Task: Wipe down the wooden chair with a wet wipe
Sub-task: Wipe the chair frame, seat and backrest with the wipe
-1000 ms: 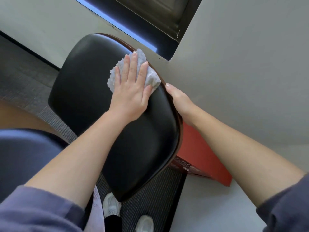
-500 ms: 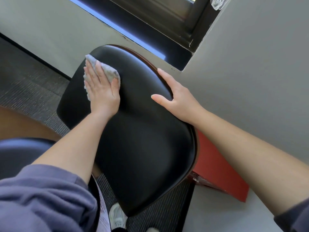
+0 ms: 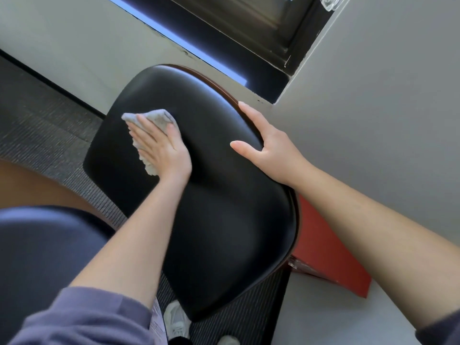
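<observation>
The chair [image 3: 224, 220] shows a broad black padded surface with a thin brown wooden rim along its far and right edges. My left hand [image 3: 161, 148] lies flat with straight fingers on a crumpled grey wet wipe [image 3: 155, 118], pressing it onto the padding at the upper left. My right hand [image 3: 268, 145] rests on the chair's right edge, its fingers laid along the wooden rim and its thumb stretched out over the black surface.
A grey wall and a dark window sill [image 3: 224, 53] stand just behind the chair. A red box [image 3: 328, 257] sits low at the chair's right side. Striped grey carpet [image 3: 49, 125] spreads to the left, and white shoes [image 3: 175, 319] show below.
My left hand has slid the wipe from the chair's right rim across to the left and then down toward the middle. My right hand has come over the rim with its thumb spread.
</observation>
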A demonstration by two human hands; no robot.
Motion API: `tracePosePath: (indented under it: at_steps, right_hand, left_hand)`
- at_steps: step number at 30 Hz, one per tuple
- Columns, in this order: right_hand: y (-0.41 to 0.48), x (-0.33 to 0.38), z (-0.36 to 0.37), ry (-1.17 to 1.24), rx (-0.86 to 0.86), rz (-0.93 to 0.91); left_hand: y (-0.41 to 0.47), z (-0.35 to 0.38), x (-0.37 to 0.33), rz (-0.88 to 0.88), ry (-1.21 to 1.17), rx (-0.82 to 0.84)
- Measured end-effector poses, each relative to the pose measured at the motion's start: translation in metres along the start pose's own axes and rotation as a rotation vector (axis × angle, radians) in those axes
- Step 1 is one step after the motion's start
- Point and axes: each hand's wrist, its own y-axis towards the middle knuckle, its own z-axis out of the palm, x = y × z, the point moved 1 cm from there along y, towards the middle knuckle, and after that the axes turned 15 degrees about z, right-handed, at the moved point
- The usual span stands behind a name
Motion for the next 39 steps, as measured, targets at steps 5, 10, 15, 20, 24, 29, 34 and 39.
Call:
tracePosePath:
  at_steps: [5, 10, 15, 20, 24, 29, 34, 39]
  right_hand:
    - [0.0, -0.001, 0.001, -0.01, -0.014, 0.0]
    - [-0.001, -0.002, 0.002, -0.051, -0.047, -0.001]
    - [-0.021, -0.021, 0.007, -0.065, -0.08, 0.036]
    - [-0.03, -0.025, 0.011, -0.07, -0.13, 0.04]
    - [-0.028, -0.027, 0.01, -0.063, -0.13, 0.032]
    - [-0.023, -0.023, 0.011, -0.05, -0.118, 0.038]
    - [-0.023, -0.027, 0.012, 0.061, -0.082, 0.037]
    - [-0.027, -0.022, 0.008, 0.114, -0.077, 0.031]
  left_hand:
    - [-0.05, 0.01, -0.015, 0.136, -0.058, 0.057]
    - [-0.114, 0.01, -0.025, 0.28, -0.064, 0.191]
    - [-0.171, 0.005, -0.025, 0.31, -0.117, 0.303]
    - [-0.208, 0.001, -0.038, 0.306, -0.077, 0.367]
    - [-0.236, 0.007, -0.051, 0.407, 0.062, 0.385]
    - [-0.241, 0.011, -0.049, 0.503, 0.201, 0.357]
    - [-0.227, 0.013, -0.046, 0.493, 0.115, 0.327]
    - [-0.179, 0.015, -0.044, 0.314, -0.05, 0.24]
